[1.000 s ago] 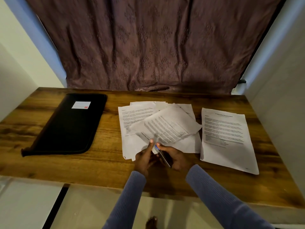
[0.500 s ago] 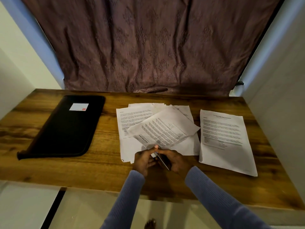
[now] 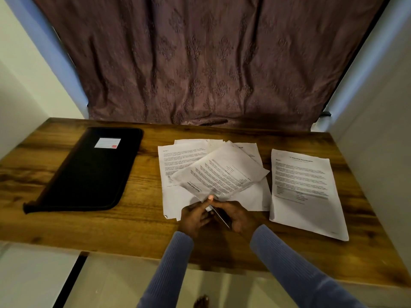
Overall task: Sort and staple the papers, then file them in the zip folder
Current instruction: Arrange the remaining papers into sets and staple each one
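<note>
A tilted set of printed sheets (image 3: 222, 174) is lifted over a loose pile of papers (image 3: 178, 161) at the table's middle. My left hand (image 3: 195, 216) pinches the set's near corner with its thumb on top. My right hand (image 3: 235, 216) grips a small dark stapler (image 3: 220, 215) at that same corner. A separate printed set (image 3: 304, 187) lies flat to the right. The black zip folder (image 3: 89, 174) with a white label lies shut at the left.
The wooden table (image 3: 66, 225) has a near edge just below my forearms. A purple curtain (image 3: 200, 63) hangs behind it. White walls close in on both sides.
The held sheets and both hands have stayed at the same spot, with the stapler settling against the corner. The view shifted slightly.
</note>
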Tool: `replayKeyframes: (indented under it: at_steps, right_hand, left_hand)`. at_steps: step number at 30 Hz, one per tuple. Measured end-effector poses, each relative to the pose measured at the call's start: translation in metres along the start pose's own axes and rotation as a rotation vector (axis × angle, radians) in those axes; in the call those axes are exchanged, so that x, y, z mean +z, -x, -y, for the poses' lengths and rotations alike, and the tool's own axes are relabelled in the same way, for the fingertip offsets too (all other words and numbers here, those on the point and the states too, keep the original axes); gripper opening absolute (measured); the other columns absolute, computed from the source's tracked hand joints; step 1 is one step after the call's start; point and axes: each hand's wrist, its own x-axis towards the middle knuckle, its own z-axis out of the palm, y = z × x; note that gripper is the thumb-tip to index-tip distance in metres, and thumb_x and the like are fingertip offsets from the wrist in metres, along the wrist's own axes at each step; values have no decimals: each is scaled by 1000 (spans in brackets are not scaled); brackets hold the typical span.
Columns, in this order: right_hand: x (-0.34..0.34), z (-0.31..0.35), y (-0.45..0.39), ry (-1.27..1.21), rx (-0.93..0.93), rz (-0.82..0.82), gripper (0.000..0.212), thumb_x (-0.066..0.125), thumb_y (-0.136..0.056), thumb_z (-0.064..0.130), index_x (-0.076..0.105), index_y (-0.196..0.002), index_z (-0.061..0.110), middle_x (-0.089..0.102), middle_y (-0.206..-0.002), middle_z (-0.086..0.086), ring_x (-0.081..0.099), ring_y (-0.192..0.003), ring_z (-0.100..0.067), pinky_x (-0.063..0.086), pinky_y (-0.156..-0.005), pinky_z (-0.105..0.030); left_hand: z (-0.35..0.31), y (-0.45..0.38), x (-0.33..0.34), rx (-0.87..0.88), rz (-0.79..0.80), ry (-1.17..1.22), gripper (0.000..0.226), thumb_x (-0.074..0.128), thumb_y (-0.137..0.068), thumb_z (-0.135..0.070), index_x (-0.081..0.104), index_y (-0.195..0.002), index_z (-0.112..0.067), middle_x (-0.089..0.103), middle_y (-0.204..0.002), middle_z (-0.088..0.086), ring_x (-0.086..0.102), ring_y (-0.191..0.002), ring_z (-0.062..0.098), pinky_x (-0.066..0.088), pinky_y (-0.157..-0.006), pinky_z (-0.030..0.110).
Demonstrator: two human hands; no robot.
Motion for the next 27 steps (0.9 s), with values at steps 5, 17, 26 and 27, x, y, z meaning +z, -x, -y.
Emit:
replayKeyframes:
  at_steps: [5,17,26,27]
  right_hand:
    - [-1,-5,9,47,-16,17,48,80,-63,42,72,-92,4,70,-78,-12,65,-70,-20,52,-60,-25]
    - [-67,16,48,403,-475,-353,23,72,-75,40,69,-73,17,64,-62,10,57,-61,-4,41,-55,-12]
    - [-209,-14,57,374,-533,-957,38,69,-79,38,61,-109,15,65,-107,-2,62,-94,-19,54,-84,-37]
    - [-220,-18,62,368,-493,-995,40,67,-80,39,60,-111,16,63,-108,-2,61,-96,-21,53,-85,-39]
  left_hand:
    - [-1,-1,-4,-43,-43,14,40,70,-80,-27,58,-114,-7,66,-109,15,61,-100,30,52,-80,38]
    - [-5,0,5,18,-94,209,38,60,-85,5,52,-121,-2,61,-116,16,62,-99,31,59,-65,35]
    - [18,-6,70,-87,6,71,42,37,-96,-3,34,-137,7,39,-142,24,40,-132,32,36,-108,35]
    - [18,-2,76,-98,-22,132,43,31,-99,-8,29,-139,7,35,-144,25,37,-133,35,34,-110,36]
